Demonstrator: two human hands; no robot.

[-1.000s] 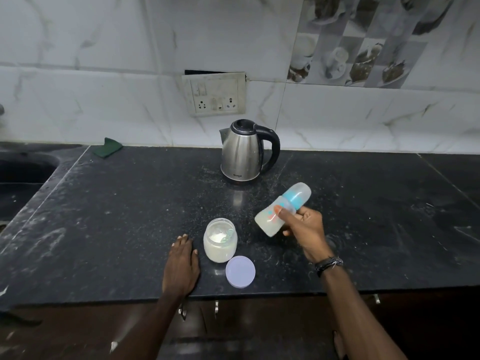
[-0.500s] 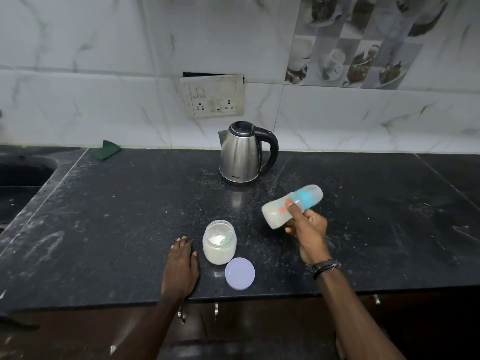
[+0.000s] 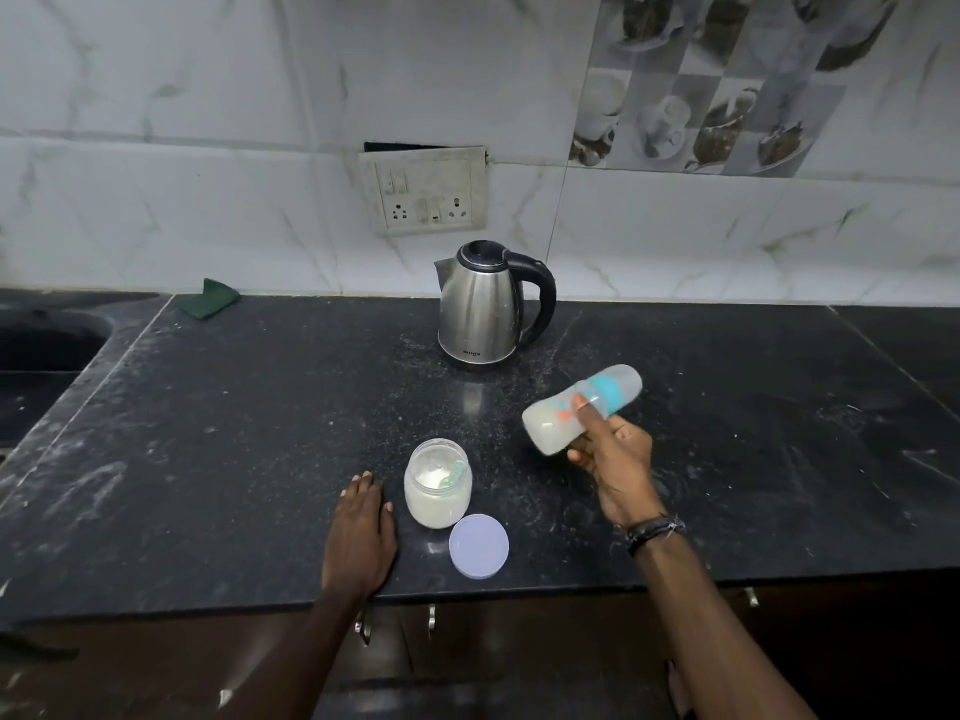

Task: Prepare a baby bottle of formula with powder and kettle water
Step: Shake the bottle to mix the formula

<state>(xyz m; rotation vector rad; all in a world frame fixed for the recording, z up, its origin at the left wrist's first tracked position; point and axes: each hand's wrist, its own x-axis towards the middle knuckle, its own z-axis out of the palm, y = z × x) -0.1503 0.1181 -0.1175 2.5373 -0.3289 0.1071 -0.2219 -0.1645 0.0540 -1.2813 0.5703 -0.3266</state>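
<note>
My right hand (image 3: 615, 462) grips a capped baby bottle (image 3: 550, 423) with a blue collar and cloudy white liquid inside, held tilted almost on its side above the black counter (image 3: 234, 433). An open glass jar of white powder (image 3: 438, 484) with a green scoop in it stands to the left of the bottle. The jar's lilac lid (image 3: 478, 546) lies flat just in front of it. My left hand (image 3: 361, 537) rests palm down on the counter beside the jar, holding nothing. A steel kettle (image 3: 483, 304) with a black handle stands at the back.
A dark sink (image 3: 47, 345) lies at the far left. A green cloth (image 3: 208, 298) sits by the wall. A socket plate (image 3: 423, 189) hangs above the kettle. Powder specks dust the counter. The front edge runs just below my left hand.
The bottle has swung in my right hand, from steeply tilted to nearly horizontal, and shifted slightly right. My left hand has stayed flat beside the jar.
</note>
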